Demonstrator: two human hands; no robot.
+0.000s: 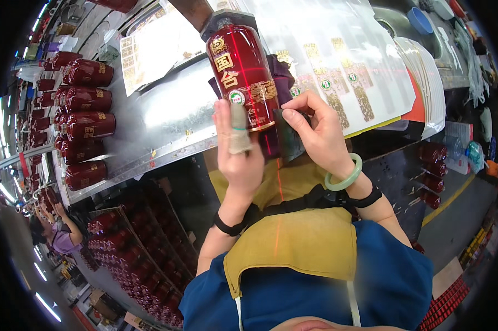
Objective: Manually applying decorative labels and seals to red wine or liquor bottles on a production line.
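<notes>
A dark red glass bottle (240, 66) with gold decoration lies tilted on a dark purple cloth (282, 74), its base toward me. On its side is a small round green-and-white sticker (237, 97). My left hand (240, 160) has its fingers stretched out along the bottle's lower left side. One finger wears a pale cot (238, 129), and its tip presses at the sticker's lower edge. Beside the bottle's base, my right hand (323, 132) is closed in a pinch of thumb and forefinger. A dark flat piece (291, 135) lies under the thumb; whether it is held is unclear.
Ornate gold labels with round green stickers sit on a white backing sheet (376, 71) at right. Another label sheet (149, 55) lies left. Several red bottles (89, 126) line the table's left edge. More bottles (133, 248) fill crates below. A co-worker (61, 234) is far left.
</notes>
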